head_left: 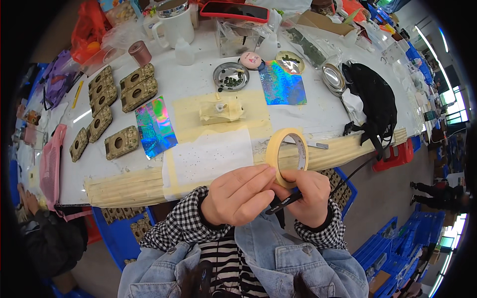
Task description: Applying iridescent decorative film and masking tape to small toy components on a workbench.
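A roll of cream masking tape stands on edge at the table's front. My right hand is closed round its lower rim, thumb and fingers pressing on the near side. My left hand is pinched against the same lower edge, its fingertips meeting the tape next to the right thumb. Whether a loose tape end is between the fingertips is hidden. Just below the hands hangs a narrow black strip with pale lettering. A white paper sheet with tiny dark specks lies to the left of the roll.
A tape-wrapped block sits behind the sheet. Shiny holographic cards flank it. A round metal dish holds dark green pieces. Several camouflage-patterned cases lie at left. Tweezers are behind the roll; a black bag lies right.
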### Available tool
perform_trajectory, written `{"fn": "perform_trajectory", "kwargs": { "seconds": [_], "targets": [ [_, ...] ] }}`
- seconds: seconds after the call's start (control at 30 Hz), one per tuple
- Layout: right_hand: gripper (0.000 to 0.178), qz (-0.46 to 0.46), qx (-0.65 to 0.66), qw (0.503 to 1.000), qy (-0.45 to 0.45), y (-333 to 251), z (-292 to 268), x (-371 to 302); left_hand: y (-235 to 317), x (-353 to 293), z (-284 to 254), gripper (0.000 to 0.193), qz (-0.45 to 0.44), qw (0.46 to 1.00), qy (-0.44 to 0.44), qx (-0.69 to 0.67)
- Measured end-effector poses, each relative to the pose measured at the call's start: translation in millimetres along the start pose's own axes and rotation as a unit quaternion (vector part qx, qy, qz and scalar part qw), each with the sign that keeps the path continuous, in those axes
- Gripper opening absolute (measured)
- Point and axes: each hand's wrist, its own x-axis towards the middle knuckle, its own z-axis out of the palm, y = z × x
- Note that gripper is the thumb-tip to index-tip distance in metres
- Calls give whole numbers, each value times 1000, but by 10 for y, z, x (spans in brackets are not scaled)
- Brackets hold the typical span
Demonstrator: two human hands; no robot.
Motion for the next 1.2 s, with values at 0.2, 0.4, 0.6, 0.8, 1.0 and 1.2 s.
{"fn": "perform_trajectory", "kwargs": {
  "seconds": [0.2, 0.4, 0.6, 0.8, 1.0, 1.2],
  "targets": [
    [27, 23, -5, 999, -23, -43, 12, -6, -24, -28, 33, 43, 9, 1000, 17, 13],
    [26, 50, 3, 999, -6, -85, -12, 9, -9, -58, 21, 43, -33, 998, 14, -58],
    [27, 46, -4, 999, -7, -85, -15, 2, 7, -43, 47, 47, -70, 995, 27, -69],
    [27, 47, -10, 999, -9, -97, -5, -2, 16, -44, 38, 47, -152, 977, 12, -148],
    [29, 22, -4, 999, -24, -101, 4, -11, -15, 11, 7, 41, -211, 955, 15, -209],
    [29, 35, 36, 998, -44, -87, -18, -2, -47, -18, 15, 30, -148, 968, -25, -200]
  ]
}}
